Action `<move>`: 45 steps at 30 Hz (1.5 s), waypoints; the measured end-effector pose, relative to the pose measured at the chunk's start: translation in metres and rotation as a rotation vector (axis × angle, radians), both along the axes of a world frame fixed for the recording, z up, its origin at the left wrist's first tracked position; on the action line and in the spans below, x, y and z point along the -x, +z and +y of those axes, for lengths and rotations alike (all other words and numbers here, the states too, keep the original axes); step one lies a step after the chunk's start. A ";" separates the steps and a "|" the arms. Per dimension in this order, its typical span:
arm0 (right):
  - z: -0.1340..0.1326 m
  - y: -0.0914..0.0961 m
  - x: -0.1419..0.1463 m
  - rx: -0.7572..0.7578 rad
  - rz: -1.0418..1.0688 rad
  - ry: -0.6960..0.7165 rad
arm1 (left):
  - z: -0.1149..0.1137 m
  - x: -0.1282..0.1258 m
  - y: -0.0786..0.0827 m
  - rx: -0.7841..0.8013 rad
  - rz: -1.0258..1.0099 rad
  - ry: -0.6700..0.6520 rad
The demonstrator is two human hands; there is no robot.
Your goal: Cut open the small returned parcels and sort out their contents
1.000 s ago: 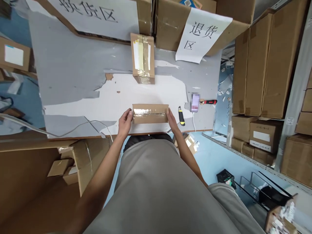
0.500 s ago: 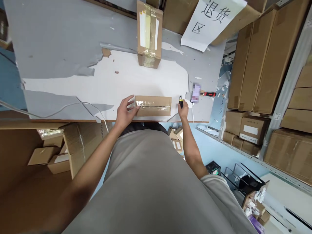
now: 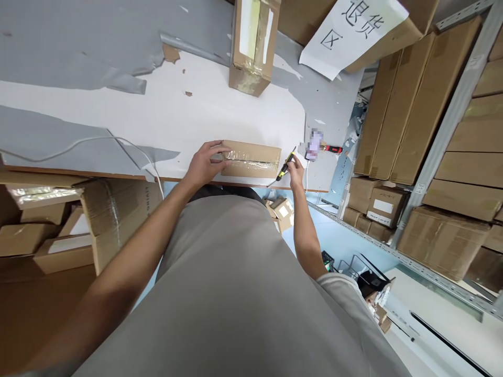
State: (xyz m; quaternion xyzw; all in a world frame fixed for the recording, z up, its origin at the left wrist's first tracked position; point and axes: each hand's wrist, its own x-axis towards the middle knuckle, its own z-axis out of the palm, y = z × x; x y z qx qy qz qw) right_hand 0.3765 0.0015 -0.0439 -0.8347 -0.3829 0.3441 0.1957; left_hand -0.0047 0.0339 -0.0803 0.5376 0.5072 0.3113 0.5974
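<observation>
On peeling tabletop [image 3: 157, 115], left hand [image 3: 203, 165] clasping box [image 3: 253, 158], right hand [image 3: 296, 173] pinching cutter [image 3: 283, 170], shelving [image 3: 421, 187] alongside

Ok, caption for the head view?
Left hand on a brown, oblong cardboard box; right hand holding a slim black-and-yellow utility knife.

Left arm: one, bare, reaching diagonally forward and inward from the lower left corner; its near end blurred. Left wrist [image 3: 186, 186]: slightly bent. Left hand [image 3: 204, 163]: palm turned inward, fingers extended and gently curved, thumb parted from them, both pointing right.

Right arm: one, bent at the elbow [image 3: 314, 264], forearm [image 3: 304, 225] running forward, nearly upright in view. Right wrist [image 3: 297, 188]: almost straight. Right hand [image 3: 295, 172]: fingers curled, thumb set against them in a closed grip.

Torso [image 3: 220, 272]: one, leaning between both arms.
</observation>
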 end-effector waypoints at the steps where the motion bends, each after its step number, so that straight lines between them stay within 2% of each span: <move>1: 0.001 0.010 0.002 -0.023 0.069 -0.006 | 0.001 0.000 -0.001 0.010 -0.017 0.001; 3: 0.006 0.034 0.012 -0.023 0.162 0.011 | 0.003 0.000 -0.002 0.032 -0.043 0.005; 5: 0.014 0.059 0.030 -0.009 0.181 0.111 | 0.004 -0.001 -0.003 0.050 -0.060 0.007; 7: 0.024 0.083 0.057 0.039 0.149 0.281 | 0.004 -0.002 -0.004 0.056 -0.070 0.006; 10: 0.038 0.109 0.104 0.119 0.037 0.642 | 0.004 -0.003 -0.005 0.053 -0.074 0.000; 12: 0.047 0.120 0.132 0.201 -0.086 0.875 | 0.003 -0.004 -0.006 0.052 -0.079 0.000; 14: 0.054 0.126 0.153 0.284 -0.220 1.049 | 0.003 -0.005 -0.007 0.054 -0.088 0.002; 18: 0.062 0.129 0.172 0.376 -0.447 1.249 | 0.004 -0.007 -0.010 0.070 -0.094 -0.001; 22: 0.064 0.130 0.176 0.398 -0.548 1.333 | 0.005 -0.008 -0.011 0.084 -0.101 0.006; 27: 0.064 0.129 0.182 0.420 -0.585 1.352 | 0.006 -0.007 -0.010 0.091 -0.110 0.013; 33: 0.064 0.130 0.185 0.424 -0.578 1.350 | 0.005 -0.006 -0.012 0.060 -0.105 0.018; 40: 0.066 0.125 0.174 0.370 -0.493 1.319 | 0.003 -0.009 -0.009 0.056 -0.061 0.032; 45: 0.071 0.118 0.176 0.351 -0.502 1.371 | 0.003 -0.009 -0.006 0.081 -0.060 0.070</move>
